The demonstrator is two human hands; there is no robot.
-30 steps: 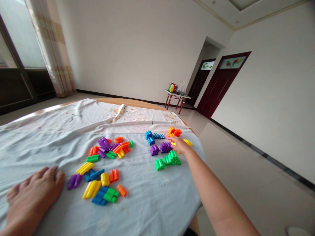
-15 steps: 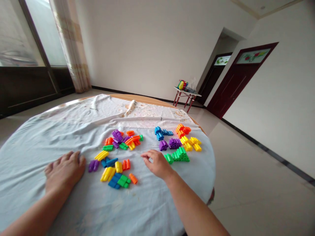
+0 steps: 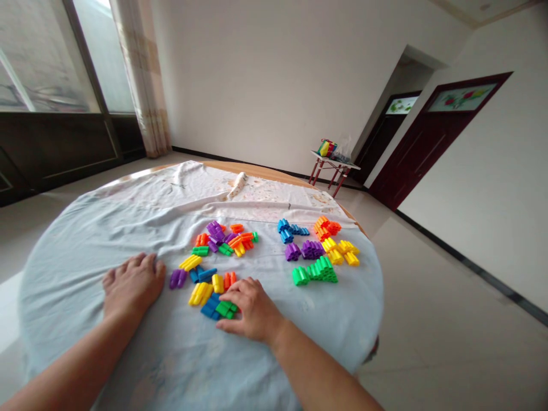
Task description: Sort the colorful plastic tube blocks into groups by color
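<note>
My left hand lies flat on the cloth, fingers stretched out, left of a purple block piece. Over the near edge of the mixed pile, my right hand has thumb and fingers apart around a green block piece; contact with it cannot be made out. Beside that piece lie a blue piece and a yellow piece. An orange piece shows just behind my right fingers. The single orange piece near there is mostly hidden by my hand.
Farther back is another mixed cluster with purple pieces. On the right, pieces are grouped by colour: blue, orange, purple, yellow, green. A light cloth covers the round table. A small side table stands by the wall.
My right hand has moved left and nearer to me, from beside the green group to the mixed pile, and its fingers have spread. My left hand stays flat. The view has shifted slightly.
</note>
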